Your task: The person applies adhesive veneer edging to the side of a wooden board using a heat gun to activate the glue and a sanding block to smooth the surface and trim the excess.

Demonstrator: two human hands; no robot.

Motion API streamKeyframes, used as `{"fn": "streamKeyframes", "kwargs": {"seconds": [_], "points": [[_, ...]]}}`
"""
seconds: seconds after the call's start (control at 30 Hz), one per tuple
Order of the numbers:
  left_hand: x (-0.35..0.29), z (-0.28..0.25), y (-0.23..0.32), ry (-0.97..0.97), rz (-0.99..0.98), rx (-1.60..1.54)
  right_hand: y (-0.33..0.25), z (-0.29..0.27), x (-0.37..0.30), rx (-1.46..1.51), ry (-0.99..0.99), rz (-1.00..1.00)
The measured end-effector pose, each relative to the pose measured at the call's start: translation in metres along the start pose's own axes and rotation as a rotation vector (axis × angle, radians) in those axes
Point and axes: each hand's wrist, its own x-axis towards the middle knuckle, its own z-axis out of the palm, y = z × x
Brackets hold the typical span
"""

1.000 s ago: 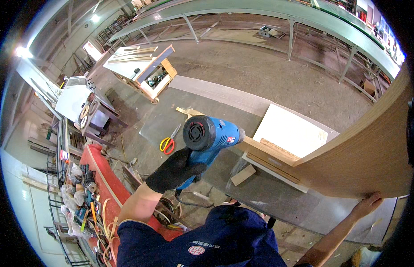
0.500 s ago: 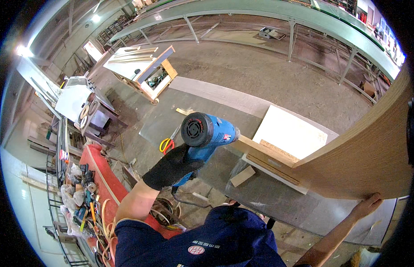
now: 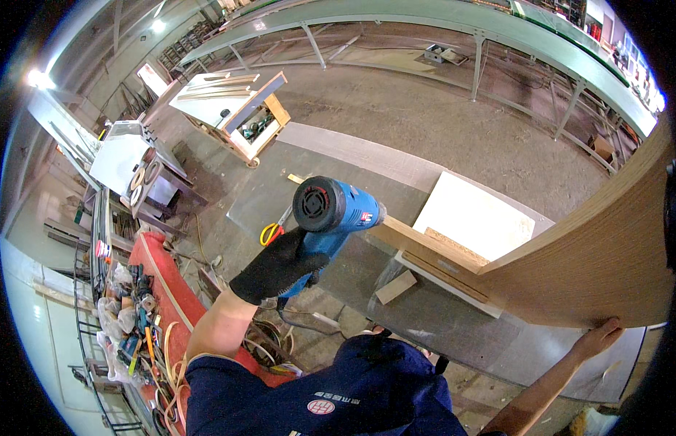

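My left hand point(image 3: 285, 266), in a black glove, grips the handle of a blue heat gun point(image 3: 352, 208) with a black rear end. Its nozzle points right, at the near end of a narrow wooden strip or board edge point(image 3: 410, 236). On the right rises a large wood-grain panel point(image 3: 577, 269), which looks bent through the wide lens. At its lower edge my bare right hand point(image 3: 601, 337) holds on, its fingers partly hidden against the wood. A white board point(image 3: 461, 211) lies beyond the strip, and a small loose wood block point(image 3: 396, 288) sits on the grey worktable point(image 3: 352, 276).
Scissors with red and yellow handles point(image 3: 272, 232) lie left of the heat gun. A red bench point(image 3: 171, 291) with tools and bags stands at left. Farther back are a wheeled wooden cart point(image 3: 221, 109) and a long green conveyor table point(image 3: 396, 22).
My left hand has shifted the heat gun slightly left and away from me along the wooden strip. My right hand stays at the panel's edge.
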Motion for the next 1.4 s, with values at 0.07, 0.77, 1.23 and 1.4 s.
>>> {"fn": "streamKeyframes", "kwargs": {"seconds": [0.07, 0.77, 1.23, 1.4], "points": [[0.002, -0.002, -0.004, 0.01, 0.055, 0.076, -0.003, 0.001, -0.002, 0.005, -0.007, -0.007], [0.005, -0.016, -0.004, 0.085, -0.052, -0.067, -0.007, 0.001, -0.001, -0.07, 0.027, 0.023], [0.01, -0.028, -0.018, 0.169, 0.023, 0.085, 0.015, -0.006, 0.006, -0.056, -0.003, -0.028], [0.008, -0.034, -0.015, 0.115, -0.114, -0.089, 0.001, 0.001, 0.0, -0.006, 0.013, -0.048]]}}
